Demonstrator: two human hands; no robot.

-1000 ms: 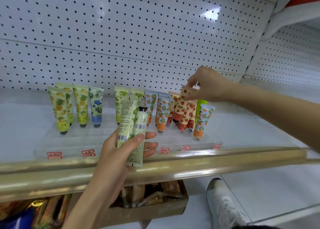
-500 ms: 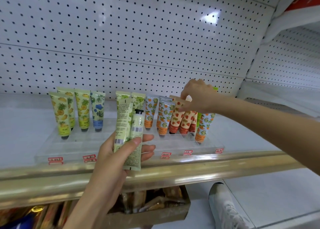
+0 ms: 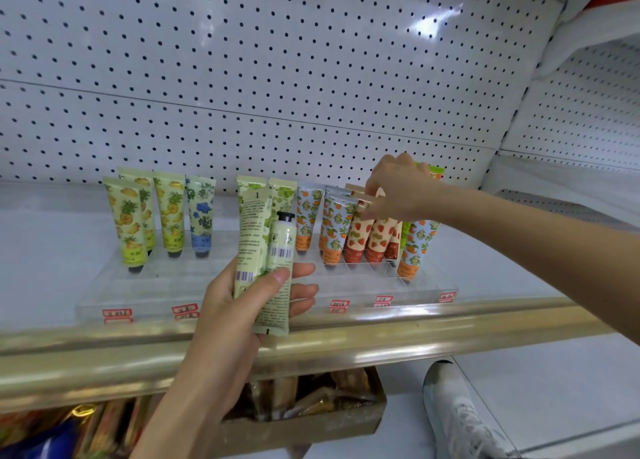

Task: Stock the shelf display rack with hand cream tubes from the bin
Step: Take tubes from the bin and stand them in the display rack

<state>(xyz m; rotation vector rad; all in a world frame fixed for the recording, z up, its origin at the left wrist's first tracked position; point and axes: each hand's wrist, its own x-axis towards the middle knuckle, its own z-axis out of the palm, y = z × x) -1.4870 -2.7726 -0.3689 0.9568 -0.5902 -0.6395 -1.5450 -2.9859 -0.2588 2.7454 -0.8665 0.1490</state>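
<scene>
The left hand [image 3: 239, 306] is gripping two pale green tubes [image 3: 265, 257] upright in front of the clear rack [image 3: 346, 287], one cap-up. The right hand [image 3: 398, 191] is pinching the top of a strawberry tube [image 3: 358, 233] standing in the rack among the orange-print tubes [image 3: 334, 226], while pineapple tubes [image 3: 128, 223] are standing at the left

Your left hand [image 3: 239, 306] and right hand [image 3: 398, 191] are both bare, no gloves, rings or watch, and your forearms show no sleeves. Below the shelf, you wear a white lace-up sneaker [image 3: 457, 413] with a scuffed toe.
</scene>
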